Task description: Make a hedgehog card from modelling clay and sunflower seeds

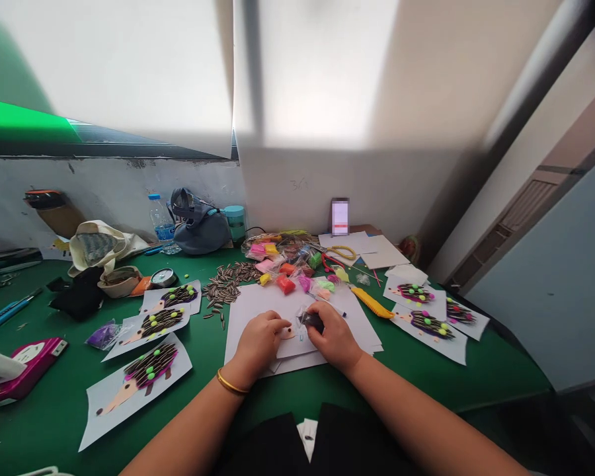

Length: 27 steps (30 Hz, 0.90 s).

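Note:
My left hand (258, 340), with a gold bangle on its wrist, rests on a stack of white paper (240, 304). Its index finger is stretched out beside a small peach-coloured clay piece with a dark dot (288, 332), which it partly covers; the other fingers are mostly hidden. My right hand (334, 334) is closed around a dark packet of clay (313, 320) in clear wrapping, just above the sheet. Some blue drawn lines show on the paper between the hands. Behind them lie a pen (337, 311) and several coloured clay packets (286, 284).
Sunflower seeds (228, 284) are heaped at the back left. Paper cards with seed-spined hedgehogs (151, 367) lie on both sides of the green table (208, 410). A yellow utility knife (371, 303) is at the right, and a phone (340, 217) stands against the wall.

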Tool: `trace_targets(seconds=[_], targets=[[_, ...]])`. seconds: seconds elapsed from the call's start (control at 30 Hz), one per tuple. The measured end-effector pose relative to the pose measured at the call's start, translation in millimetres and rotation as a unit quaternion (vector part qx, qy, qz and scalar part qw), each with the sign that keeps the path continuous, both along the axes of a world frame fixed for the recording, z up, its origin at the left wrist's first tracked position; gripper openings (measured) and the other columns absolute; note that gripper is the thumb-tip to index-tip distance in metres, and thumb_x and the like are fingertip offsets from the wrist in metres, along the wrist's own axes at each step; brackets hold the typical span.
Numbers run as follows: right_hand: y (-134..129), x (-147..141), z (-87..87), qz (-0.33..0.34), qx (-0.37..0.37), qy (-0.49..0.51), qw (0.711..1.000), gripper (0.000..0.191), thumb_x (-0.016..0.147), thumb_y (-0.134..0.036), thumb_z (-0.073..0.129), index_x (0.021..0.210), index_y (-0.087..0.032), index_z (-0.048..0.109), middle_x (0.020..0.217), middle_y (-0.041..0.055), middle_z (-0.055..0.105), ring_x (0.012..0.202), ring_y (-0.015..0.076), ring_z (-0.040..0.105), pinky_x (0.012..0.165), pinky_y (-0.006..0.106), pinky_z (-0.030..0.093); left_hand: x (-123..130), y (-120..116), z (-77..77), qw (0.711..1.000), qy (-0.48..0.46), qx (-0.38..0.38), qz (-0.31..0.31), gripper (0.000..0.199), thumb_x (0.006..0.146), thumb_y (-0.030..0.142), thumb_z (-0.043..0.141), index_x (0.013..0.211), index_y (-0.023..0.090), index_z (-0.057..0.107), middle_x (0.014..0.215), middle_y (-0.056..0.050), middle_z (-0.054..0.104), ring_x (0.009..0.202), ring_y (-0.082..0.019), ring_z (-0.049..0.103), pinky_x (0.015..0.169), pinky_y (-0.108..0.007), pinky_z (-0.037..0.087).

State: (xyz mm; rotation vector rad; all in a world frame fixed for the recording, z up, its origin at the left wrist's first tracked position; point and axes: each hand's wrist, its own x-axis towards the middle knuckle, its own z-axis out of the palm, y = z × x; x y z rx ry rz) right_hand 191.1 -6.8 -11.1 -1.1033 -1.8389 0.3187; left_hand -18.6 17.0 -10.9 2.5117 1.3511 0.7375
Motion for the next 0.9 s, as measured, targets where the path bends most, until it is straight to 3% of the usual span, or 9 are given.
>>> trace_targets(seconds=[0.13,0.4,0.57,0.9], targets=[[0.9,0.1,-0.1,0.001,0.004,0.002,1.000,0.026,0.078,-0.012,0.054,0.102,-0.022,0.056,0.098,0.0056,0.061,0.090,0.0214,0.057,0.082,0.035,0.048,-1.4,-0.5,1.5,1.000,-0.017,-0.004,0.025,0.043,0.080,-0.002,0.047,0.104,0.022,0.072,0.096,-0.004,0.070,0.090,-0.018,0.065,0.081,-0.029,0.051],[1.0,0.0,0.1,0.003,-0.003,-0.002,1.000,0.024,0.079,-0.011,0.053,0.100,-0.021,0.055,0.096,0.0051,0.060,0.089,0.0206,0.056,0.081,0.033,0.047,-0.1,-2.7,6.1,0.997,-0.058,0.042,0.013,0.033,0.083,0.002,0.048,0.101,0.020,0.069,0.098,-0.006,0.066,0.093,-0.020,0.063,0.085,-0.034,0.050],[0.6,-0.9,-0.7,0.013,-0.001,-0.013,1.000,0.024,0.079,-0.010,0.053,0.100,-0.022,0.055,0.096,0.0051,0.060,0.089,0.0211,0.055,0.082,0.034,0.047,6.4,-10.8,11.8,0.989,-0.127,0.066,-0.032,0.018,0.092,0.020,0.054,0.106,0.022,0.065,0.098,-0.006,0.068,0.092,-0.020,0.062,0.085,-0.036,0.050],[-1.3,-2.8,-0.2,0.021,-0.004,-0.035,0.999,0.021,0.079,-0.011,0.053,0.097,-0.022,0.054,0.094,0.0049,0.060,0.087,0.0212,0.055,0.079,0.034,0.046,9.8,-16.1,13.0,0.985,-0.131,0.059,-0.091,0.027,0.092,0.018,0.053,0.113,0.024,0.069,0.103,-0.007,0.068,0.094,-0.019,0.063,0.086,-0.035,0.051]])
